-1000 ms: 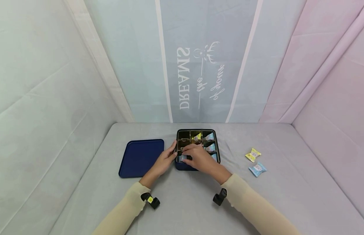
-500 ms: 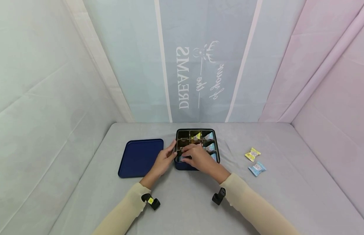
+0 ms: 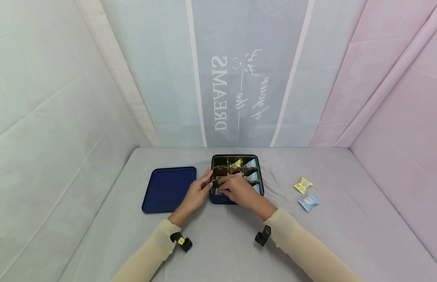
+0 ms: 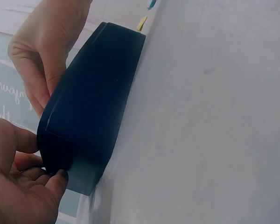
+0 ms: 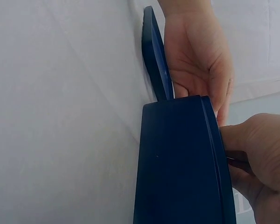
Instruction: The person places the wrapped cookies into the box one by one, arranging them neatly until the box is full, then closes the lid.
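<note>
A navy nine-compartment box (image 3: 223, 199) sits upright on the counter (image 3: 218, 250). Against the box's left side rests the left hand (image 3: 197, 191), fingers loosely extended, thumb at the near-left corner. The right hand (image 3: 239, 190) reaches over the box's near edge, thumb and bent fingers close together at the near-left compartment; a pale wrapper (image 3: 216, 191) shows there, but I cannot tell whether the fingers grip it. Blue sweets (image 3: 251, 163) show in the box's right-hand column, a yellow sweet (image 3: 236, 163) in its far-middle compartment. Left of the box lies a navy lid (image 3: 169, 190); well to the box's right, a loose yellow sweet (image 3: 303, 185) and a loose blue sweet (image 3: 309, 202).
</note>
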`<state>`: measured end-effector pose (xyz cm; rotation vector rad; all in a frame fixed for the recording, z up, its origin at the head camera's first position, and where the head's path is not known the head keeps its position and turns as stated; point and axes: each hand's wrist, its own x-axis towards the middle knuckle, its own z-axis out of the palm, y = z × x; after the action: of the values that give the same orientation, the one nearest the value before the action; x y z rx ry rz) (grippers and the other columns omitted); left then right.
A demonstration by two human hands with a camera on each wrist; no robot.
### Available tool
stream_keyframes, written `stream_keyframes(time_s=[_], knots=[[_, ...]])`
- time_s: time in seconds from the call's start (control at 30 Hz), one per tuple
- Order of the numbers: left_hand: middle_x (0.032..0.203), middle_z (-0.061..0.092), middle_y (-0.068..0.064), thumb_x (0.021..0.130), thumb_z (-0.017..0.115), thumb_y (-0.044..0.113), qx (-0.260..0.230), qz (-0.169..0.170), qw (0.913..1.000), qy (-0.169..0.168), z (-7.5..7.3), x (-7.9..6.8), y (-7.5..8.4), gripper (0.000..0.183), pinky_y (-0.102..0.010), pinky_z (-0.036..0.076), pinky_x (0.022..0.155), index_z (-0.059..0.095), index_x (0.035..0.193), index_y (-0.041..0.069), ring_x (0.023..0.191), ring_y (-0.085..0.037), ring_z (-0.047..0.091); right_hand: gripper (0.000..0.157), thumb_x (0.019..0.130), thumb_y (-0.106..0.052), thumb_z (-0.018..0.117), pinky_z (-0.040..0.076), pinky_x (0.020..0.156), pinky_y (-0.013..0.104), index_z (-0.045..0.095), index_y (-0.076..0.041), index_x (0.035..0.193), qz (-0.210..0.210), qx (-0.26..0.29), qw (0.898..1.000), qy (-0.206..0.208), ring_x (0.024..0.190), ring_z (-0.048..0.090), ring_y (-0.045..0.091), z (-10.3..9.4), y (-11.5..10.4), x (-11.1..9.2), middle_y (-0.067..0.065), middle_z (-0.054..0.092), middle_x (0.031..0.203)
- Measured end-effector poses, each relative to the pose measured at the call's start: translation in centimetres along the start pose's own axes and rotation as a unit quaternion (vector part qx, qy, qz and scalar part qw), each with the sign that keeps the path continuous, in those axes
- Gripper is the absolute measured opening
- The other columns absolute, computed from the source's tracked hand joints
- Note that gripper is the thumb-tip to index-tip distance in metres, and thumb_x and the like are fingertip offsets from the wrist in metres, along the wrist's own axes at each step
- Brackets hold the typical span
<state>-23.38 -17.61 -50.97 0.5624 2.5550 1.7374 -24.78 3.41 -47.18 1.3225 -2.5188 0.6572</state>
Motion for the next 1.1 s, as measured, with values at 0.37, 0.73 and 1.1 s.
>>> stream_keyframes(time_s=[0.37, 0.73, 1.1], knots=[[0.167, 0.022, -0.005, 0.108, 0.051, 0.011, 0.001, 0.006, 1.0, 0.002, 0.0, 0.1, 0.0, 0.054, -0.045, 0.034, 0.117, 0.032, 0.158, 0.004, 0.151, -0.017, 0.024, 0.012, 0.089, -0.004, 0.078, 0.06, 0.082, 0.03, 0.082, -0.004, 0.101, 0.012, -0.006, 1.0, 0.0, 0.099, 0.074, 0.019, -0.1, -0.2, -0.2, 0.011, 0.075, 0.114], [0.166, 0.022, -0.002, 0.108, 0.052, 0.011, 0.001, 0.012, 0.9999, 0.003, 0.1, 0.1, -0.2, 0.055, -0.044, 0.034, 0.117, 0.031, 0.158, 0.005, 0.151, -0.016, 0.025, 0.015, 0.089, -0.004, 0.078, 0.061, 0.081, 0.031, 0.081, -0.002, 0.103, 0.018, -0.02, 0.999, 0.021, 0.099, 0.074, 0.02, -0.1, -0.5, -0.8, 0.011, 0.075, 0.115], [0.166, 0.023, -0.009, 0.107, 0.051, 0.007, 0.003, 0.019, 0.9998, 0.009, 0.2, -0.1, -0.2, 0.055, -0.047, 0.034, 0.116, 0.032, 0.158, 0.003, 0.151, -0.021, 0.025, 0.015, 0.089, -0.006, 0.079, 0.06, 0.081, 0.033, 0.08, -0.003, 0.103, 0.028, -0.042, 0.996, 0.069, 0.099, 0.073, 0.02, -0.6, -0.6, -1.8, 0.007, 0.077, 0.105]])
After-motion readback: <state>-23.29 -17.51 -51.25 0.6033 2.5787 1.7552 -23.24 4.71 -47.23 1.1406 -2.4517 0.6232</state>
